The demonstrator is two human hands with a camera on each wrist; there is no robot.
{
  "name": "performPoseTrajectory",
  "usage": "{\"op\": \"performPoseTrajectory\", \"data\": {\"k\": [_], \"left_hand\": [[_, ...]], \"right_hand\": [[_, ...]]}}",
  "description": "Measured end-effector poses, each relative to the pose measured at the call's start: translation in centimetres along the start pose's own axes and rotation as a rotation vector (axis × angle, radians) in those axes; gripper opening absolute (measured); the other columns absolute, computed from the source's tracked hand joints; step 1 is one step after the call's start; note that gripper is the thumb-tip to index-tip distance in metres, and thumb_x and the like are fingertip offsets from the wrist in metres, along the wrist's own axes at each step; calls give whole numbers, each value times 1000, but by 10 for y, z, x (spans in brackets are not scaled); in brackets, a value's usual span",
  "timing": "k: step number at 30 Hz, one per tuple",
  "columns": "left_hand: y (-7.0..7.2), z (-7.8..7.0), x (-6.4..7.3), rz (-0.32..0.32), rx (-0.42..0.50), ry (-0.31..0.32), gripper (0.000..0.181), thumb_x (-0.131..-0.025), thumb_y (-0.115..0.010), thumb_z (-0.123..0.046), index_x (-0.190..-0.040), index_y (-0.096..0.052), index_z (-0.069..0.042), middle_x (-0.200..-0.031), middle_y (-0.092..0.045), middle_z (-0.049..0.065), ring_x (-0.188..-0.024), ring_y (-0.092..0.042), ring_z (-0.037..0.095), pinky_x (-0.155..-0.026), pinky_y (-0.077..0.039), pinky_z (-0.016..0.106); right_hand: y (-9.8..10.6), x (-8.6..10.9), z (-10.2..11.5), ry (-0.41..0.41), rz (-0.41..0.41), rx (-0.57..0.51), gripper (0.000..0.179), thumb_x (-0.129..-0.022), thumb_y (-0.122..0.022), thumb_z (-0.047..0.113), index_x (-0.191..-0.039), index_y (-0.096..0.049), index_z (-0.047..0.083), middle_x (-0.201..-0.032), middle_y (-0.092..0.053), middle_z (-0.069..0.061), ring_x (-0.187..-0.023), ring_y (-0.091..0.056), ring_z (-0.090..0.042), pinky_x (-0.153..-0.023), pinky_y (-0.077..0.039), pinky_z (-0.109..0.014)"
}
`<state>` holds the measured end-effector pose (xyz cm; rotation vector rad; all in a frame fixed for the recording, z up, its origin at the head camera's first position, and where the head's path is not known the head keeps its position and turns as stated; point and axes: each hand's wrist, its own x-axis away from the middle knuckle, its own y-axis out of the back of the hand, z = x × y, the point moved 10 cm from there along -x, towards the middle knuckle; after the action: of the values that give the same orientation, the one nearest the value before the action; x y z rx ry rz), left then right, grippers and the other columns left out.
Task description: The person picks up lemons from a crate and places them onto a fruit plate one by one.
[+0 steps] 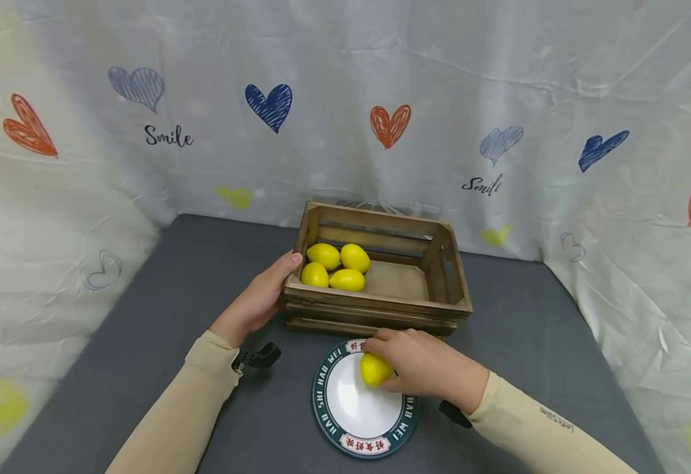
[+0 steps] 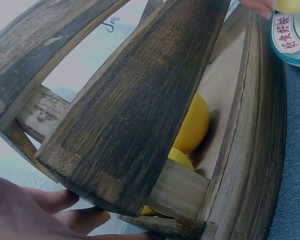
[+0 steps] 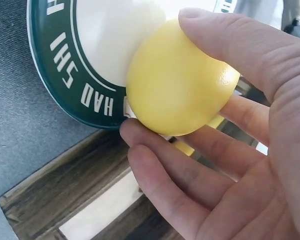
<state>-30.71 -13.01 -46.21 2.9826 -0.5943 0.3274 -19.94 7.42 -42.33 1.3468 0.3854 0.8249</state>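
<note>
Lemons, five: four yellow lemons [image 1: 354,257] inside one wooden crate [image 1: 375,309]; one held lemon [image 1: 375,370] over the single plate [image 1: 360,418], toward one o'clock, contact unclear. In the right wrist view, hidden from the head view: right hand [image 1: 425,362] pinching the held lemon, thumb opposite fingertips. In the left wrist view: left hand [image 1: 256,299], fingers nearly straight, slightly spread, against the crate's nine o'clock end. Within the crate, lemons bunched toward nine o'clock, bare floor toward three. Crate at the plate's twelve o'clock.
</note>
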Motion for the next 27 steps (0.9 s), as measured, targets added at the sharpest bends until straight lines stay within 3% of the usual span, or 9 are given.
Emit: {"op": "performPoseTrajectory", "data": {"k": [19,27], "left_hand": [[4,0,3,-27,-8,12,89,-109,-39,-72,-176,0,-29,-184,4,7,-168,-9,44,-127,-20,78],[2,0,3,-17,-14,11,88,-110,-37,-70,-176,2,-26,-184,5,7,-169,-9,44,-128,-20,76]], "right_hand": [[3,-3,3,-13,13,34,53,-89,-91,30,-137,-72,16,-120,-72,-1,-89,-62,-9,-84,-61,-32],[26,-1,9,-77,59,65,60,-88,-93,33,-142,-69,19,-130,-72,-1,-104,-70,-15,-96,-63,-40]]}}
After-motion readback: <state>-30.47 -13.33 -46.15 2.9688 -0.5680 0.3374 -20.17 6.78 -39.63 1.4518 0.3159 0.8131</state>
